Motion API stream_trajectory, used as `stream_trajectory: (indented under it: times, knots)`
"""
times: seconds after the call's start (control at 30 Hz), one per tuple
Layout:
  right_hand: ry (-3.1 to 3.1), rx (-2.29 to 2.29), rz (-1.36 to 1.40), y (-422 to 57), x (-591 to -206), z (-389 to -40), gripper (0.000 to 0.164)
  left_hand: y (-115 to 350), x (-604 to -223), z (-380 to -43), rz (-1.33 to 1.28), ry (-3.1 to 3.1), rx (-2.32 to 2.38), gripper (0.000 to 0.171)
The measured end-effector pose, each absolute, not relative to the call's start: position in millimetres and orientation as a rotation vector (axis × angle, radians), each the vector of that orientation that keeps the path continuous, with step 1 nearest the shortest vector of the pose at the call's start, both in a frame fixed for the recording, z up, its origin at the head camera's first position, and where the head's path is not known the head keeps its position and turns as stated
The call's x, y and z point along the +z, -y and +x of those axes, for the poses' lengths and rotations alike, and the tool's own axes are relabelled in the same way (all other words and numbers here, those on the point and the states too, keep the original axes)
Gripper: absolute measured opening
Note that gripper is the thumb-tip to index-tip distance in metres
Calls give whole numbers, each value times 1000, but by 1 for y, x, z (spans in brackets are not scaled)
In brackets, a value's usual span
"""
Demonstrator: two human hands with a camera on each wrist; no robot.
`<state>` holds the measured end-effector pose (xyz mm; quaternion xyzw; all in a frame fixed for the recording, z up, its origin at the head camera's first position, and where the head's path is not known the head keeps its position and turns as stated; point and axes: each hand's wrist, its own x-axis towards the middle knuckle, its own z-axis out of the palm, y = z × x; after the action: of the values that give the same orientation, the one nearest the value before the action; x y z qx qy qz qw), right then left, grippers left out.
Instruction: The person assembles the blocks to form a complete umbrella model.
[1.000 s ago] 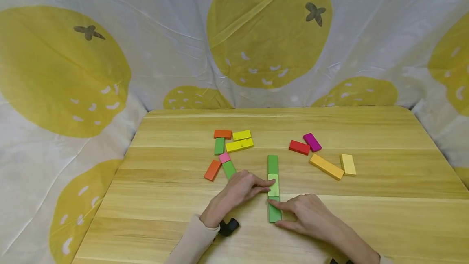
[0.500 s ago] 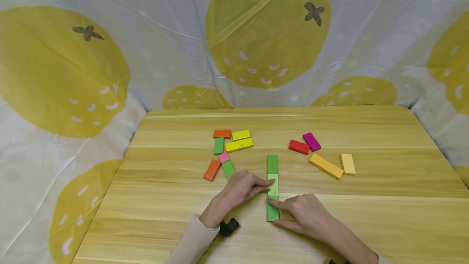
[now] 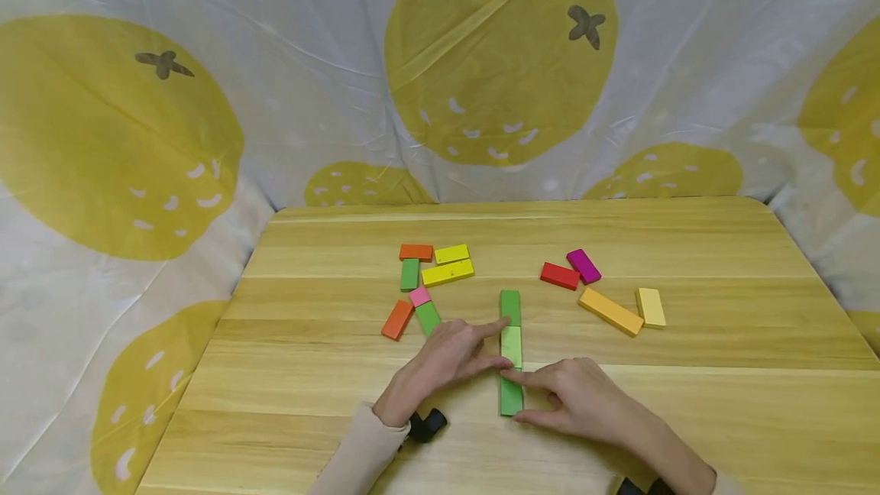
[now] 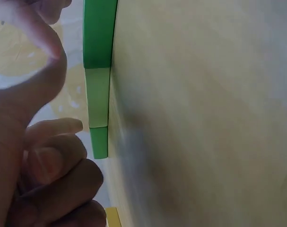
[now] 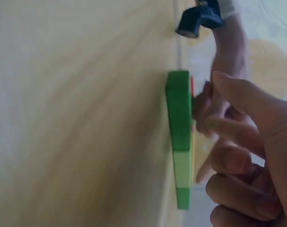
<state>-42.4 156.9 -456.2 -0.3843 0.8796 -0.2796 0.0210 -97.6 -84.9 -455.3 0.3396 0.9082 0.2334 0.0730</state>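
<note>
In the head view, a dark green block (image 3: 510,307), a light green block (image 3: 512,344) and another dark green block (image 3: 511,396) lie end to end in a straight row. My left hand (image 3: 450,354) is over the light block from the left, index finger and thumb spread towards its two ends. From the right, my right hand (image 3: 584,396) spans the nearest green block, index by its far end and thumb by its near end. Both wrist views show gaps between thumbs and blocks; the other fingers are bent. Whether the fingertips touch is unclear.
Orange (image 3: 415,253), green (image 3: 409,274), yellow (image 3: 448,273) and pink (image 3: 420,296) blocks lie at left on the wooden table (image 3: 309,365). Red (image 3: 560,276), magenta (image 3: 583,266), amber (image 3: 610,312) and cream (image 3: 651,308) blocks lie at right. A patterned cloth (image 3: 330,98) hangs behind.
My left index finger and thumb have spread apart along the light green block, the index reaching farther away. The right hand has barely shifted, and the row of blocks keeps its arrangement.
</note>
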Motion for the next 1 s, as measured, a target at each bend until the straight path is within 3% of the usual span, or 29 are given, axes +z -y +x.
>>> stream_trajectory:
  times: [0.33,0.73,1.0]
  knots:
    - [-2651,-1103,-1034,-189,-442,-68,35,90,-456,-95,956,-2673,569,97]
    - [-3141,-888,-610,-226,-456,-121,32,91,-456,-94,940,-2680,556,94]
    - [-2963,-774,-502,-261,-444,-127,50,87,-455,-95,956,-2685,533,92]
